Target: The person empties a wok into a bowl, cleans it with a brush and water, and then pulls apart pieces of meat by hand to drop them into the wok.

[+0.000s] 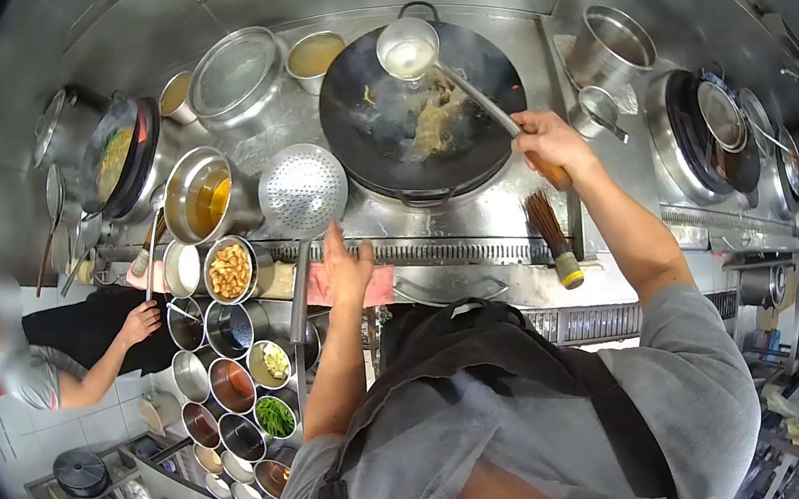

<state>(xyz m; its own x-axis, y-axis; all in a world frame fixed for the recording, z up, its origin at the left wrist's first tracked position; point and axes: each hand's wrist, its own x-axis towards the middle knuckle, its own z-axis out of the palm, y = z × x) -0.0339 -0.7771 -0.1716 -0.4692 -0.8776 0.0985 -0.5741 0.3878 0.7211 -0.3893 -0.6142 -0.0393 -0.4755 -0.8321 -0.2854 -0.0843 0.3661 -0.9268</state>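
My right hand [552,144] is wrapped round the wooden end of a ladle [478,95]. The ladle's bowl, with clear liquid in it, hangs over the far part of a black wok [353,129]. Cooked pieces of food [439,125] lie in the wok, under light steam. My left hand [349,271] has its fingers stretched out and holds nothing. It hovers near a pink cloth [382,285], just right of the handle of a perforated skimmer [303,186]. That skimmer rests beside the wok, its handle pointing toward me.
A bamboo brush [554,239] lies right of centre on the stove edge. Several metal pots of ingredients stand at left, one with peanuts [230,270]. Another person's hand [139,324] grips a utensil handle there. A second wok [692,135] sits at right.
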